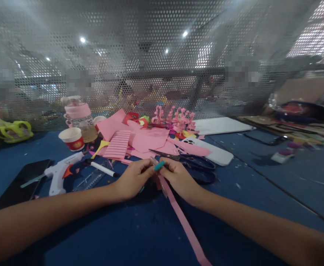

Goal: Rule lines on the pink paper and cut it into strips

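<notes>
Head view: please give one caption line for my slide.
Both hands, left and right, pinch a pink paper strip and a teal-capped pen over a blue table, near scissors.

pink paper strip (182,218) cut off below, background beyond mesh blurred

- The scissors (191,159) lie just behind my right hand (178,177).
- The glue gun (58,173) lies left of my left hand (132,179).
- The paper cup (72,138) stands behind the glue gun.
</notes>
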A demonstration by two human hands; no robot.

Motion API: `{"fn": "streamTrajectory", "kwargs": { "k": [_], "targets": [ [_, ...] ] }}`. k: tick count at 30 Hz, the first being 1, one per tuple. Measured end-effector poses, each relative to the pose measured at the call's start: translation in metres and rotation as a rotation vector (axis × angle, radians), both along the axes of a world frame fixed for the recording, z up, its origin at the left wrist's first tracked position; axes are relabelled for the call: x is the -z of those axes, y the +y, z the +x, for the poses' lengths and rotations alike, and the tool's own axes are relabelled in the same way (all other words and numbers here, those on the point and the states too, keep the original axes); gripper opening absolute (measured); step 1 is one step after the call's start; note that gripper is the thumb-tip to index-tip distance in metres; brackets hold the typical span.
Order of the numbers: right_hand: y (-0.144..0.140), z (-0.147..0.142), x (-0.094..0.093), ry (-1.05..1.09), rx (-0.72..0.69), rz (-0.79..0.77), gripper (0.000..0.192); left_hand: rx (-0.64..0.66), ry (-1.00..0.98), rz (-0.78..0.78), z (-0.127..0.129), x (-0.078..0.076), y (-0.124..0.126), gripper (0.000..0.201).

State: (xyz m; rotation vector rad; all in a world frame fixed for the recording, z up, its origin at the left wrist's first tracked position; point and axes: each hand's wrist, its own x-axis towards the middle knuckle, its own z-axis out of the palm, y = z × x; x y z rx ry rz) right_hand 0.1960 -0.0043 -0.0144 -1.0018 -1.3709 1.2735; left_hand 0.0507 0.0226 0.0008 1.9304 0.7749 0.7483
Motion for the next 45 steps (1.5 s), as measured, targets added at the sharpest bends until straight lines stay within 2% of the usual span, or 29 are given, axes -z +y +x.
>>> {"fn": "streamTrajectory", "kwargs": {
  "k": [4, 7, 9, 13, 18, 20, 24, 29, 32, 35, 40, 45],
  "targets": [
    [0.000, 0.001, 0.000, 0.090, 0.028, -0.092, 0.053, -0.048, -0.068, -0.058, -0.001, 0.000, -0.001, 0.035],
    [-0.003, 0.001, -0.002, 0.127, -0.071, -0.086, 0.062, -0.097, -0.135, -0.118, -0.001, -0.002, -0.002, 0.042],
    [-0.005, 0.000, -0.005, 0.118, -0.114, -0.049, 0.063, -0.098, -0.171, -0.148, 0.000, -0.004, -0.003, 0.045],
    [-0.007, -0.002, -0.011, 0.069, -0.114, -0.037, 0.052, -0.109, -0.200, -0.178, 0.000, -0.005, -0.003, 0.047],
    [-0.002, -0.001, -0.007, 0.039, -0.172, -0.073, 0.048, -0.199, -0.193, -0.065, -0.001, -0.002, 0.004, 0.046],
    [0.000, 0.001, -0.006, 0.027, -0.152, -0.084, 0.047, -0.218, -0.170, -0.018, -0.003, -0.001, 0.006, 0.041],
    [0.002, 0.002, -0.006, 0.010, -0.119, -0.100, 0.042, -0.126, -0.159, 0.136, -0.009, -0.003, 0.007, 0.030],
    [0.003, 0.001, -0.004, 0.029, -0.096, -0.140, 0.039, -0.058, -0.106, 0.350, -0.014, -0.008, 0.007, 0.025],
    [0.004, 0.002, -0.002, 0.013, -0.130, -0.129, 0.033, -0.085, -0.088, 0.338, -0.012, -0.008, 0.008, 0.019],
    [0.003, 0.001, -0.004, 0.015, -0.091, -0.149, 0.034, -0.152, -0.104, 0.271, -0.010, -0.007, 0.008, 0.012],
    [0.000, -0.001, -0.011, 0.031, -0.031, -0.167, 0.035, -0.219, -0.089, 0.168, -0.008, -0.006, 0.007, 0.015],
    [-0.001, 0.001, -0.010, -0.002, -0.016, -0.150, 0.034, -0.243, -0.067, 0.200, -0.008, -0.004, 0.009, 0.013]
  ]
}}
